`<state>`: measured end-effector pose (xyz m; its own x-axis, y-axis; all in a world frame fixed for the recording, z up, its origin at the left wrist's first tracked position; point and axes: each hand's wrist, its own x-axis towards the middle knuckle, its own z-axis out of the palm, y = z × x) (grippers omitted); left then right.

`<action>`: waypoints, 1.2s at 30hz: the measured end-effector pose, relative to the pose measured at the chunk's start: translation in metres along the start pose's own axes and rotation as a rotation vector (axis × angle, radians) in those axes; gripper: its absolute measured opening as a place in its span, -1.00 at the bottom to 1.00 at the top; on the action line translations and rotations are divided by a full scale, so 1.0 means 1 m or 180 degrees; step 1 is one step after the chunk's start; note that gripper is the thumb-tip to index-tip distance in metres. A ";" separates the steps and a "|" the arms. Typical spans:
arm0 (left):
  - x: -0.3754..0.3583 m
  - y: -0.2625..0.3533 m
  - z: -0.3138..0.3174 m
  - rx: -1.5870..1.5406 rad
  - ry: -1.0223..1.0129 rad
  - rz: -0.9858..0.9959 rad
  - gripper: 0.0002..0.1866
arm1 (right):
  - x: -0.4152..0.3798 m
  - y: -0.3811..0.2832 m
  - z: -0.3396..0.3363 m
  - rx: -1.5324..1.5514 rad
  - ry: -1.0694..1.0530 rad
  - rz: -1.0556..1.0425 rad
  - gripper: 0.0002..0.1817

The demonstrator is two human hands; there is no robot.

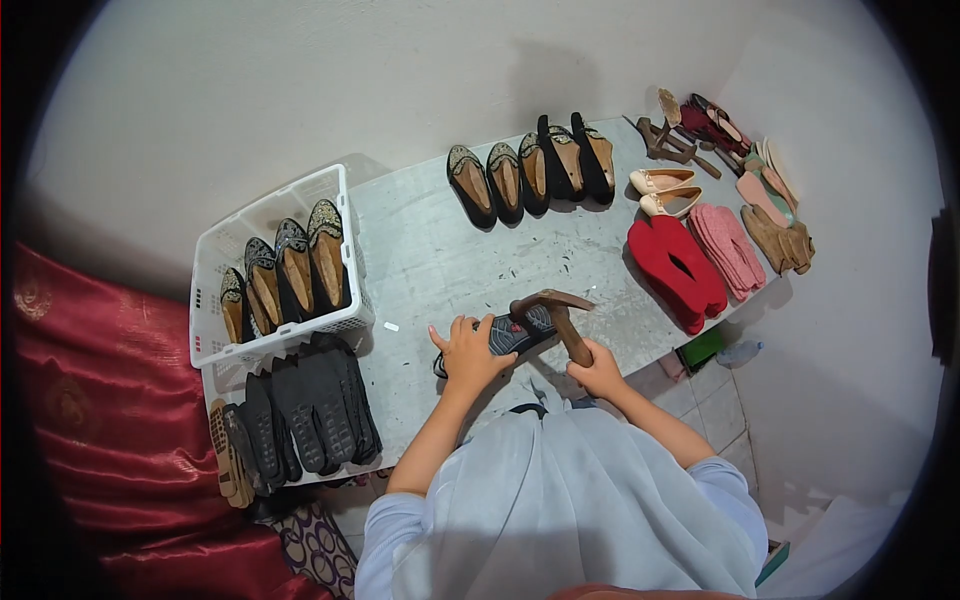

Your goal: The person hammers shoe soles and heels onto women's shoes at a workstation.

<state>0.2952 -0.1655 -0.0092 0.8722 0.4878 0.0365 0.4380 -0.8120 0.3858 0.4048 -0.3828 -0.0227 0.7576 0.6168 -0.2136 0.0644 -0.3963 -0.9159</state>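
A dark shoe point(508, 338) lies near the front of the table with its patterned sole facing up, a small red mark on it. My left hand point(472, 352) grips it across one end, fingers spread over the sole and thumb along the near side. In my right hand point(599, 372) is a hammer point(568, 335), fingers closed round its wooden handle. The hammer's metal head overlaps the other end of the sole in this view. Part of the shoe is hidden behind my left hand.
A white basket point(352, 255) holds several embroidered shoes, with dark soles point(315, 400) before it. More black shoes point(520, 180) line the back. Cream shoes point(668, 193), red pieces point(660, 260), pink pieces point(722, 250) and tools point(668, 140) lie right. A wall stands behind.
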 end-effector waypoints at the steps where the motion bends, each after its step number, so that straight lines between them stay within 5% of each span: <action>1: 0.000 0.000 0.000 -0.0001 -0.0002 -0.0005 -0.19 | 0.002 0.001 0.001 -0.0037 0.0023 -0.0016 -0.75; 19: -0.020 -0.011 -0.026 0.0097 0.0148 0.0176 -0.01 | -0.009 -0.003 -0.010 -0.0613 -0.0140 -0.0245 -0.71; 36: -0.012 -0.034 -0.010 -0.0473 0.0267 0.0243 -0.12 | -0.030 -0.006 -0.017 -0.0762 -0.0203 -0.0191 -0.71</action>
<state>0.2677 -0.1411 -0.0136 0.8778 0.4566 0.1452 0.3288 -0.7944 0.5107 0.3922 -0.4105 -0.0048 0.7058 0.6827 -0.1892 0.2657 -0.5028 -0.8226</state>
